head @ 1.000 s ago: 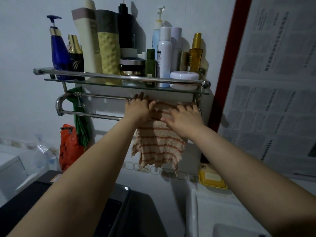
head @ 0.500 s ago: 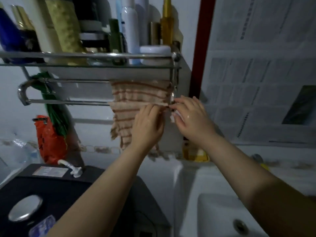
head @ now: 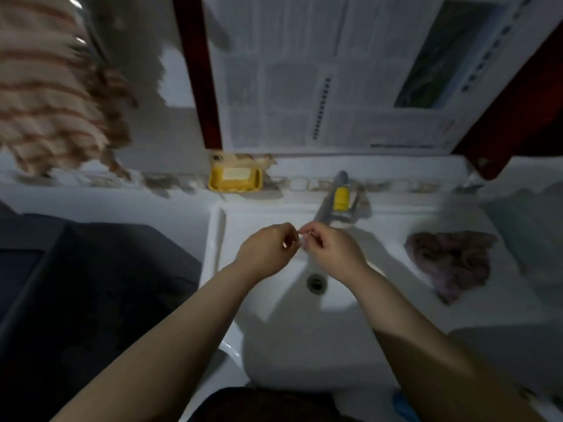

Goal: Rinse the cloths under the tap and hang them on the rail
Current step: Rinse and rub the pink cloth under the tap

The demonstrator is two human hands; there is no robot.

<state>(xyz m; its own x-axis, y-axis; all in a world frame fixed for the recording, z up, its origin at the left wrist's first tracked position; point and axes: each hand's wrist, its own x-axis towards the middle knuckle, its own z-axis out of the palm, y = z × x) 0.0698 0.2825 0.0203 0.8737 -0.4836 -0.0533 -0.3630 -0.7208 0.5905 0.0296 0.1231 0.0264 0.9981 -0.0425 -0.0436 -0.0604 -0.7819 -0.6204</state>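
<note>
Between cloths, by judgement: striped cloth (head: pixel 51 95) already hanging at upper left of frame, blurred, its rail not clearly separable from the blur; second cloth, a crumpled pinkish cloth (head: pixel 451 263), lying right of centre on the flat ledge of the sink (head: pixel 320 345), not yet rinsed. Left hand (head: pixel 268 251) and right hand (head: pixel 332 251) held together at centre of frame above the basin, fingers curled, fingertips meeting; something small and pale possibly pinched between them, too blurred to tell, so grip recorded as undetermined for both. Tap (head: pixel 332 196), grey with a yellow part, just behind the hands at the back edge of the basin; no running water visible. Drain (head: pixel 316 283) just below the hands in frame. Next move, as estimate: reach right for the pinkish cloth, open the tap, hold cloth under the spout, wring, then lift up and left to hang beside the striped one. Likely care points: dripping across the ledge, bunching on hanging. Surroundings: white basin and white ledge; yellow soap dish (head: pixel 235 178) at the back ledge, left of the tap; dark appliance (head: pixel 76 284) at left of frame; newspaper sheets (head: pixel 335 71) covering the wall above, a red vertical strip (head: pixel 198 71) beside them. Dim light, heavy motion blur.
</note>
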